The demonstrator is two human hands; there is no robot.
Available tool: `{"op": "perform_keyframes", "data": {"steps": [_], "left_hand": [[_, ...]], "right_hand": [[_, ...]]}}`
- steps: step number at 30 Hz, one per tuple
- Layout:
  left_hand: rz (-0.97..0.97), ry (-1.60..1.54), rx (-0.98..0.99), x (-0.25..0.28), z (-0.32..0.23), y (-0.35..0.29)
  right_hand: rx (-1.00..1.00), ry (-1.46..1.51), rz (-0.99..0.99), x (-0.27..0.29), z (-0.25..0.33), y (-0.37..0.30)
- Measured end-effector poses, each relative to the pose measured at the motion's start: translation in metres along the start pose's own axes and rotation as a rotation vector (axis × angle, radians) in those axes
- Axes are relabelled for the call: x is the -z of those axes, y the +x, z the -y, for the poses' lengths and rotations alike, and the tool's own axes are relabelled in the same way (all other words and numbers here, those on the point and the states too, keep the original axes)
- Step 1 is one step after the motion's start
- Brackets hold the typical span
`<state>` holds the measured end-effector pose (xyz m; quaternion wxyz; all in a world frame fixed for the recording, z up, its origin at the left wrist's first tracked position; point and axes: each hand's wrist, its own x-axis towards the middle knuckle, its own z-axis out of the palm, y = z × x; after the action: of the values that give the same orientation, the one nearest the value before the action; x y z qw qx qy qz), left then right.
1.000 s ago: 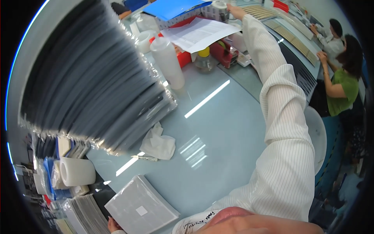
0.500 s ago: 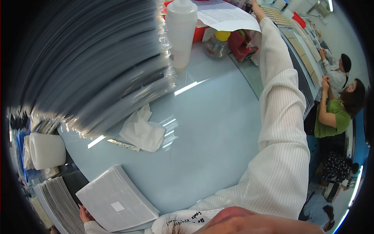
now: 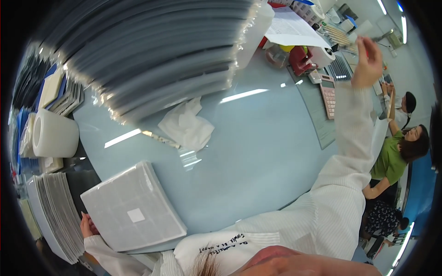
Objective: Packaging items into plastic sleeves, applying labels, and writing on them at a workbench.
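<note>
A flat white packet (image 3: pixel 124 202) in clear wrap, with a small white label on its face, leans at the lower left. My left hand (image 3: pixel 88 225) is closed at its left edge, part of the fingers hidden. My right hand (image 3: pixel 367 64) is raised at the upper right, arm stretched out, above a pink calculator (image 3: pixel 328 96). Its fingers are pinched together and slightly blurred; whatever they hold is too small to make out. A roll of printed labels (image 3: pixel 309 13) stands beyond a printed sheet (image 3: pixel 294 28), left of this hand.
A tall stack of plastic-wrapped dark sheets (image 3: pixel 152 50) fills the upper left. Near it lie a crumpled white cloth (image 3: pixel 188 124) and a thin patterned strip (image 3: pixel 160 138). A red tape dispenser (image 3: pixel 300 60) stands at the back. Several people (image 3: pixel 391 154) work at the right.
My right hand has drawn back from the far label roll and moved right, uncovering the calculator. The view has shifted. My left hand stays at the packet's edge.
</note>
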<state>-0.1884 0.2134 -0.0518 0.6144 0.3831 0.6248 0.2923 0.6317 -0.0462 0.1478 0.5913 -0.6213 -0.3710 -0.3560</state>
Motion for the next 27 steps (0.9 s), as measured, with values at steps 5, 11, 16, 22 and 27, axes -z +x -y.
{"op": "perform_keyframes", "data": {"steps": [5, 11, 16, 22, 27], "left_hand": [[-0.139, 0.219, -0.187, -0.020, -0.002, -0.028], [-0.186, 0.411, -0.239, -0.047, -0.008, -0.028], [-0.172, 0.499, -0.209, -0.066, -0.026, -0.050], [0.060, 0.730, -0.439, -0.053, -0.028, -0.054], [0.099, 0.878, -0.577, -0.071, -0.035, -0.079]], "right_hand": [[-0.086, 0.162, 0.429, 0.027, 0.064, -0.138], [0.052, -0.062, 0.541, 0.028, 0.072, -0.218], [0.093, -0.117, 0.481, 0.014, 0.098, -0.219], [-1.098, 0.581, 1.030, -0.005, 0.206, -0.261], [-0.725, 0.405, 1.250, -0.038, 0.290, -0.326]]}}
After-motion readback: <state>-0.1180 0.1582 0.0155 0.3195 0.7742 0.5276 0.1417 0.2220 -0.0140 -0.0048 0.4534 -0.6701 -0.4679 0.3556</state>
